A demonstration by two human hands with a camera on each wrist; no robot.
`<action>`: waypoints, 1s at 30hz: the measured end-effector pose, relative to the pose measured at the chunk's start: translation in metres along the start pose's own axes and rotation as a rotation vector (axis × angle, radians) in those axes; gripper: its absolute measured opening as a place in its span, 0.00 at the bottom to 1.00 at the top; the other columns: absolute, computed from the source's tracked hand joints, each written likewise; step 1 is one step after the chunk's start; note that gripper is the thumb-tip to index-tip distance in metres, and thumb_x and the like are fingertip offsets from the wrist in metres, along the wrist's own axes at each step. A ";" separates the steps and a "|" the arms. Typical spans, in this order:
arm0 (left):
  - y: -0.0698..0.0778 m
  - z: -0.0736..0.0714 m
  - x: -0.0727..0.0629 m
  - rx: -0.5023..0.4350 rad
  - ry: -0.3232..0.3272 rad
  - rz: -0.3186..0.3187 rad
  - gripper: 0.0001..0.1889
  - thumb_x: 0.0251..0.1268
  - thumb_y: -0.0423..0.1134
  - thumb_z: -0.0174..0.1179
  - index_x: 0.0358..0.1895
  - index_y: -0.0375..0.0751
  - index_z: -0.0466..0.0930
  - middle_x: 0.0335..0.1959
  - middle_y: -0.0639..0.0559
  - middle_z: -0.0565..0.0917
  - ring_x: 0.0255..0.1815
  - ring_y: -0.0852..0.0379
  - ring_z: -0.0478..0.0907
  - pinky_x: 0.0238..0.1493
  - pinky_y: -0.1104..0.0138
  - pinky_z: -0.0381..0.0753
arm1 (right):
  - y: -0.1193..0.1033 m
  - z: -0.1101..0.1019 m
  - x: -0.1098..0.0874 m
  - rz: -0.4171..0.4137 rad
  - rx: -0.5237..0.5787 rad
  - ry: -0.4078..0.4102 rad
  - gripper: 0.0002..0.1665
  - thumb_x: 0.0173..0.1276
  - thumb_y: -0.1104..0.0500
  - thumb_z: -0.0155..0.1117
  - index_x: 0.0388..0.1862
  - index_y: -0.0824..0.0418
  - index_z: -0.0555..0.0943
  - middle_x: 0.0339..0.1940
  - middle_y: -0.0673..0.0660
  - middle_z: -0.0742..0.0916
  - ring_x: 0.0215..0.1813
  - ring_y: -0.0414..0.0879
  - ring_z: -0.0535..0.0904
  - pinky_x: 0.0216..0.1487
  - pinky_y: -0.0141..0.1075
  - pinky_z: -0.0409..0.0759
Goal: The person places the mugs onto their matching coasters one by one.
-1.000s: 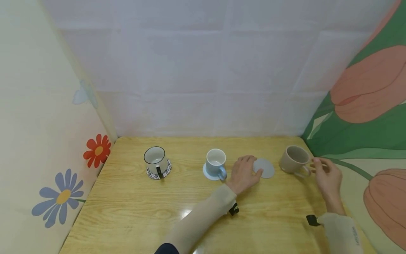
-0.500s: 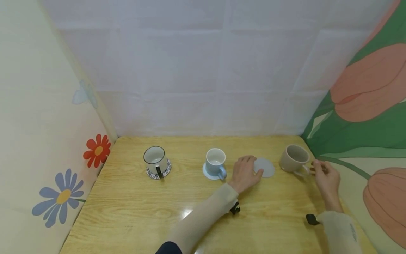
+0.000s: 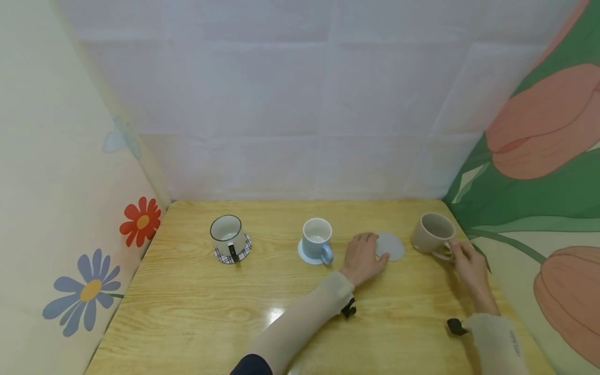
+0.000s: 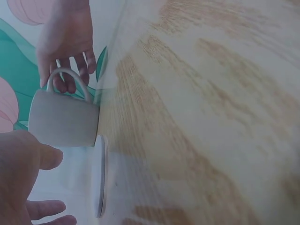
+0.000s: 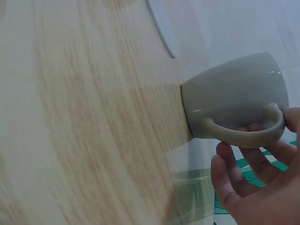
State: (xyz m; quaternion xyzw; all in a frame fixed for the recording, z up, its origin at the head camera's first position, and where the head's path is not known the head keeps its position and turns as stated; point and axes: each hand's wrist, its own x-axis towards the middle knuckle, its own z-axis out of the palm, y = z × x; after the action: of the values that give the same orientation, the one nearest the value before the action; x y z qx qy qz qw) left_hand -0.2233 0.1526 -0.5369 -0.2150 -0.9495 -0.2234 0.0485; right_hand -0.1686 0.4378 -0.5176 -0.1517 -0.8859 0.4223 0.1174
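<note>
A beige mug stands upright on the table at the right, its handle pointing toward my right hand. The right hand holds that handle. In the right wrist view, fingertips show through the loop of the handle, with other fingers bent beside it. Over the left edge of a round grey coaster is my left hand, its thumb and fingers spread apart. From the left wrist view, a gap shows between the left hand's fingers and the coaster, which lies flat beside the beige mug.
A blue-and-white mug sits on a light blue coaster, just left of my left hand. Farther left, a white mug with a black rim stands on a checked coaster. Cloth walls enclose the wooden table.
My right hand has moved left, from just beside the beige mug's handle onto it. The left hand, the coasters and the mugs have stayed in place.
</note>
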 end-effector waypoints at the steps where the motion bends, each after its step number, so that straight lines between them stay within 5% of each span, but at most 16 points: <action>1: 0.000 0.000 0.000 -0.001 -0.001 -0.006 0.31 0.76 0.61 0.61 0.73 0.47 0.77 0.71 0.52 0.81 0.73 0.54 0.76 0.75 0.63 0.76 | 0.000 0.000 0.000 0.005 0.000 -0.008 0.36 0.87 0.42 0.46 0.59 0.75 0.80 0.29 0.35 0.79 0.34 0.29 0.73 0.34 0.25 0.74; 4: 0.000 0.001 0.001 -0.010 -0.005 -0.021 0.31 0.76 0.61 0.61 0.73 0.47 0.77 0.72 0.52 0.81 0.73 0.53 0.76 0.75 0.62 0.77 | 0.000 0.002 -0.002 0.024 0.038 -0.031 0.39 0.88 0.41 0.45 0.64 0.77 0.79 0.31 0.30 0.80 0.36 0.27 0.74 0.37 0.23 0.75; 8: -0.002 0.002 0.001 0.000 -0.016 -0.016 0.31 0.77 0.60 0.61 0.73 0.46 0.76 0.72 0.50 0.81 0.73 0.52 0.76 0.76 0.61 0.76 | -0.001 0.005 -0.003 0.044 0.130 -0.034 0.36 0.88 0.41 0.47 0.52 0.74 0.86 0.32 0.24 0.83 0.37 0.25 0.77 0.38 0.21 0.78; 14: -0.006 0.009 0.003 0.049 -0.029 0.000 0.32 0.75 0.60 0.61 0.73 0.43 0.77 0.70 0.51 0.82 0.71 0.54 0.78 0.74 0.64 0.77 | -0.001 0.009 -0.001 0.076 0.274 -0.046 0.32 0.88 0.45 0.50 0.36 0.68 0.88 0.27 0.36 0.89 0.31 0.33 0.87 0.35 0.28 0.88; 22: -0.009 0.018 0.008 0.020 -0.104 -0.029 0.36 0.77 0.60 0.60 0.80 0.43 0.69 0.81 0.48 0.72 0.84 0.44 0.65 0.83 0.56 0.67 | -0.003 0.006 -0.001 0.092 0.342 -0.086 0.34 0.86 0.45 0.54 0.32 0.72 0.86 0.25 0.44 0.90 0.29 0.36 0.88 0.36 0.27 0.89; 30: -0.009 0.021 0.009 0.124 -0.133 -0.020 0.39 0.77 0.64 0.57 0.81 0.45 0.67 0.83 0.51 0.69 0.85 0.46 0.63 0.84 0.59 0.64 | -0.007 0.005 -0.002 0.116 0.426 -0.103 0.32 0.86 0.49 0.55 0.32 0.74 0.85 0.25 0.47 0.90 0.29 0.37 0.88 0.36 0.27 0.89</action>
State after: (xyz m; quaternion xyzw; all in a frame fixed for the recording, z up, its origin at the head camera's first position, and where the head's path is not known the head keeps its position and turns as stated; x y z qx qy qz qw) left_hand -0.2353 0.1583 -0.5573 -0.2162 -0.9648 -0.1498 -0.0035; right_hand -0.1690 0.4297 -0.5155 -0.1523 -0.7713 0.6132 0.0769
